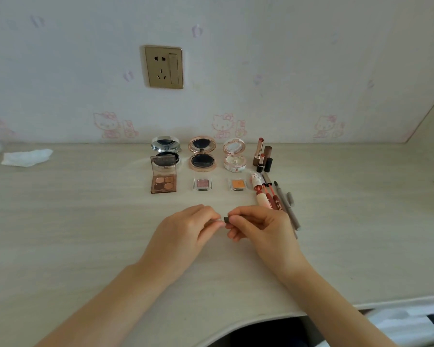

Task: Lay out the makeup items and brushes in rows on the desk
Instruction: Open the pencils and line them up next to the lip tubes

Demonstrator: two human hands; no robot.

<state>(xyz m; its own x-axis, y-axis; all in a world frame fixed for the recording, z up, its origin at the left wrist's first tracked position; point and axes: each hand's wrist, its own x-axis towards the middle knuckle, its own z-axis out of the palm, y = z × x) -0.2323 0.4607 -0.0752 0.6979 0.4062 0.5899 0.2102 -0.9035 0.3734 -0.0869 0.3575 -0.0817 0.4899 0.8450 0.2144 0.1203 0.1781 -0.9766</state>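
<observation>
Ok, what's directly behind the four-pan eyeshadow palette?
An open silver compact stands right behind the four-pan eyeshadow palette, mirror lid up. The palette's raised clear lid overlaps the compact's front, so its pan is only partly visible.

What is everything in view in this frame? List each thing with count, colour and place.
Round compacts: 3, open; silver, rose-gold, white-pink; back row by the wall.
Eyeshadow pans: 3, open; brown four-pan, pink single, orange single; second row.
Lipsticks: 2 uncapped, caps standing beside; brown and black; right of the compacts.
Lip glosses and pencils: number unclear; pink, red, grey; lying right of the pans.
Tissue: 1, white, desk far left.
Wall socket: 1, gold, wall.
Desk: 1, pale wood grain.
Small item: 1, dark end, held between both hands.
Left hand: pinches it.
Right hand: grips it.
</observation>
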